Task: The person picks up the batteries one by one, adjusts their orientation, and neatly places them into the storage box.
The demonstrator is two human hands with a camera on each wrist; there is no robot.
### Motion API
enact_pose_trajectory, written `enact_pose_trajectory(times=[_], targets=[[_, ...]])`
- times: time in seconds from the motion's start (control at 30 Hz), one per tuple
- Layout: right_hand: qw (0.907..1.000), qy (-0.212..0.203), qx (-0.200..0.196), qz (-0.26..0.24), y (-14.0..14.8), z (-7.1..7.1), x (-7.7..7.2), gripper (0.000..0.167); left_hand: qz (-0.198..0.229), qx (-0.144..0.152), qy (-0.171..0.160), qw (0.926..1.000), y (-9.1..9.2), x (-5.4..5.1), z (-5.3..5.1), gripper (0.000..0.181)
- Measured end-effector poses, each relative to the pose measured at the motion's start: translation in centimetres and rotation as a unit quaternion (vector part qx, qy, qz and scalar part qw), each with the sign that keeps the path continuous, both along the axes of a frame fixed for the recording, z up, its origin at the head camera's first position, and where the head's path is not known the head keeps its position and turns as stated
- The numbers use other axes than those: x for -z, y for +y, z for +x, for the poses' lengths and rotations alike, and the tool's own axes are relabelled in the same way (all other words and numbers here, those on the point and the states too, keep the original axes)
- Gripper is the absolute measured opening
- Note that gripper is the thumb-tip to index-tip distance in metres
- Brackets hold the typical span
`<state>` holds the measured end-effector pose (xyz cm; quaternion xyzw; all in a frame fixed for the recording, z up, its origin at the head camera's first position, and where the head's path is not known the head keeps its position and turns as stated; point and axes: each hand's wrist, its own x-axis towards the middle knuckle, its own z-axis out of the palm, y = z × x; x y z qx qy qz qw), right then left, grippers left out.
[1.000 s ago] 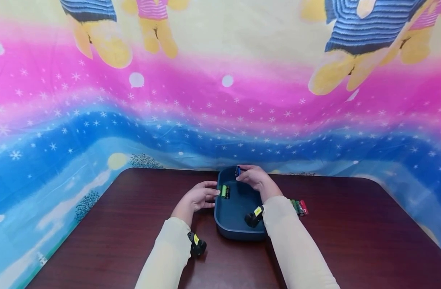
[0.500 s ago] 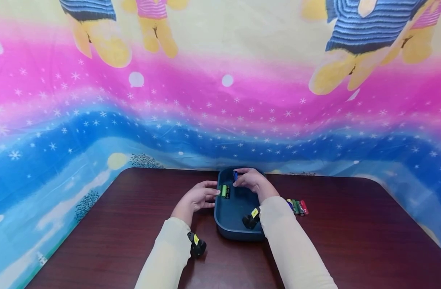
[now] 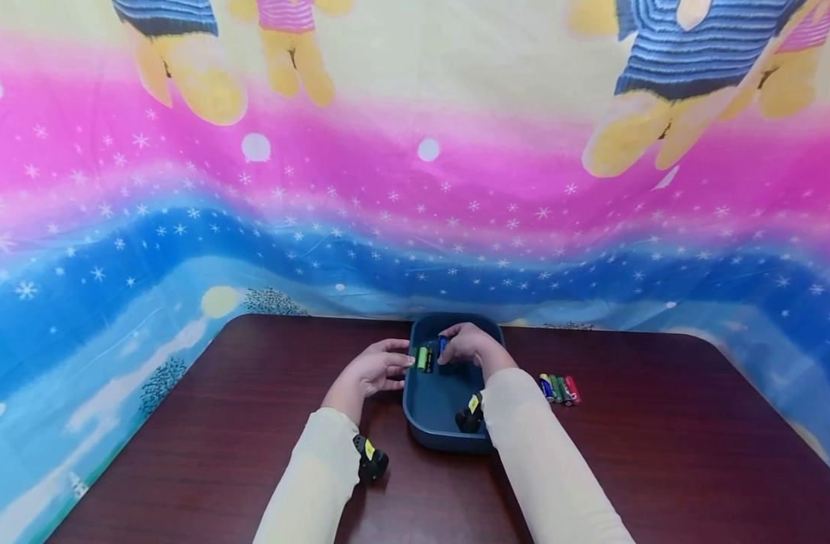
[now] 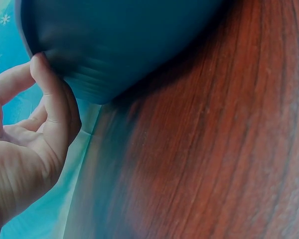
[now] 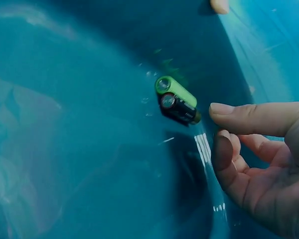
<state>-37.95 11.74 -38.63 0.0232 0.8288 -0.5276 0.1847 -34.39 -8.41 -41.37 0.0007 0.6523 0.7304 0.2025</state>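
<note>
A dark blue-green tray (image 3: 437,404) sits on the table. My left hand (image 3: 377,369) grips its left rim, one fingertip over the edge and other fingers outside; in the left wrist view, a fingertip of the left hand (image 4: 40,119) meets the rim. My right hand (image 3: 475,347) is inside the tray and holds a small blue battery (image 3: 443,345) between thumb and fingers. That battery is hard to make out against the blue in the right wrist view. Close by, a light green battery (image 5: 182,89) and a black battery (image 5: 178,108) lie side by side on the tray floor.
Several batteries (image 3: 561,390) in blue, green and red lie in a row on the brown table (image 3: 660,423), right of the tray. A printed cloth (image 3: 360,227) hangs behind the table and along its sides. Small black cameras are strapped to both wrists.
My right hand has moved the blue battery from the tray's far end slightly nearer and left, beside the green and black ones. The row on the table shows more fully. My left hand stayed put.
</note>
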Motion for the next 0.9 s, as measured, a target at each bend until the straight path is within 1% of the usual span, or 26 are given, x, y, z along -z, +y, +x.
enact_pose_trajectory(times=[0.17, 0.33, 0.53, 0.73, 0.9], targets=[[0.999, 0.012, -0.027, 0.033, -0.2, 0.1, 0.3, 0.048, -0.001, 0.003, -0.001, 1.0, 0.0, 0.0, 0.1, 0.047], [0.9969, 0.022, -0.037, 0.066, -0.3, 0.2, 0.7, 0.044, -0.003, 0.003, -0.003, 1.0, 0.0, -0.1, 0.1, 0.047], [0.9908, 0.042, -0.045, 0.121, -0.5, 0.2, 1.1, 0.043, -0.002, 0.003, -0.005, 1.0, 0.1, 0.0, 0.0, 0.048], [0.9868, 0.049, -0.042, 0.148, -0.8, 0.1, 1.3, 0.047, -0.005, 0.003, -0.002, 1.0, 0.0, 0.0, 0.0, 0.048], [0.9834, 0.052, -0.054, 0.165, -1.0, -0.1, 1.4, 0.048, -0.003, 0.003, -0.001, 1.0, 0.0, 0.0, 0.1, 0.047]])
